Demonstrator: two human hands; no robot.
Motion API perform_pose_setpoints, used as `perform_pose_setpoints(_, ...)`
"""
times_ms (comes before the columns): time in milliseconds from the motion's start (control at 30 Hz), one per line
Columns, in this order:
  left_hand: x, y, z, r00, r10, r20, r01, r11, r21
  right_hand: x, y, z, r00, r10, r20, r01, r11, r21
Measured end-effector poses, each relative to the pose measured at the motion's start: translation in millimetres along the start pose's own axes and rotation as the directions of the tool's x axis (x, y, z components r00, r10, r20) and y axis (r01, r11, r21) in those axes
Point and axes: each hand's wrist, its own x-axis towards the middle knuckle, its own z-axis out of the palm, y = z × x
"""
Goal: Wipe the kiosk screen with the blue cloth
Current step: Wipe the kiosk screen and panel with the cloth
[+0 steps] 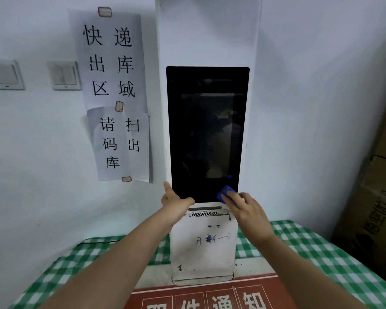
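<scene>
The white kiosk [202, 248] stands upright on the table, its tall black screen [206, 134] dark and reflective. My right hand [246, 209] presses a small blue cloth [225, 193] against the screen's lower right corner, fingers over the cloth. My left hand [175, 202] holds the kiosk's lower left edge, with the thumb lying along the screen's bottom border and the fingers behind the side.
A green-and-white checked tablecloth [321, 259] covers the table. A red sign [210, 295] lies in front of the kiosk base. Paper notices [116, 94] and two wall switches [64, 75] are on the wall at left. Cardboard boxes [374, 208] stand at right.
</scene>
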Motion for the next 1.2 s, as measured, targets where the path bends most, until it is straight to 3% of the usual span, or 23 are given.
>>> perform_pose_setpoints(67, -0.5, -0.4, -0.8, 1.0, -0.001, 0.005, 0.001, 1.0, 0.005, -11.2, -0.1, 4.8, 0.995, -0.063, 0.072, 0.064, 0.998, -0.005)
perform_pose_setpoints(200, -0.7, -1.0, -3.3, 1.0, -0.008, 0.016, 0.008, 1.0, 0.002, 4.6, 12.6, -9.8, 0.985, -0.157, 0.065, 0.16, 0.986, -0.052)
perform_pose_setpoints(367, -1.6, 0.3, -2.3, 1.0, -0.002, 0.016, 0.002, 1.0, -0.003, 19.0, 19.1, -16.9, 0.999, 0.015, -0.047, -0.017, 0.999, -0.034)
perform_pose_setpoints(633, -4.2, -0.9, -7.6, 0.999, 0.027, 0.044, -0.027, 0.999, -0.017, -17.6, 20.1, -2.2, 0.992, -0.09, 0.091, 0.095, 0.994, -0.053)
perform_pose_setpoints(867, -5.3, 0.2, -8.2, 0.998, 0.028, 0.052, -0.027, 0.999, -0.017, 20.3, 24.8, -24.5, 0.998, -0.017, -0.065, 0.013, 0.998, -0.059)
perform_pose_setpoints(967, -4.8, -1.5, -7.9, 0.999, 0.029, 0.044, -0.029, 1.0, -0.006, 4.4, 11.4, -10.3, 0.999, 0.022, -0.048, -0.022, 1.0, -0.009)
perform_pose_setpoints(1067, -4.9, -0.5, -8.1, 0.999, 0.03, 0.044, -0.029, 1.0, -0.004, -6.3, -2.6, 1.1, 0.999, -0.032, 0.026, 0.032, 0.999, 0.024)
perform_pose_setpoints(1200, -4.5, 0.1, -8.5, 0.999, 0.03, 0.04, -0.03, 0.999, -0.012, 17.2, 1.6, -10.7, 0.996, -0.092, -0.002, 0.092, 0.996, 0.008)
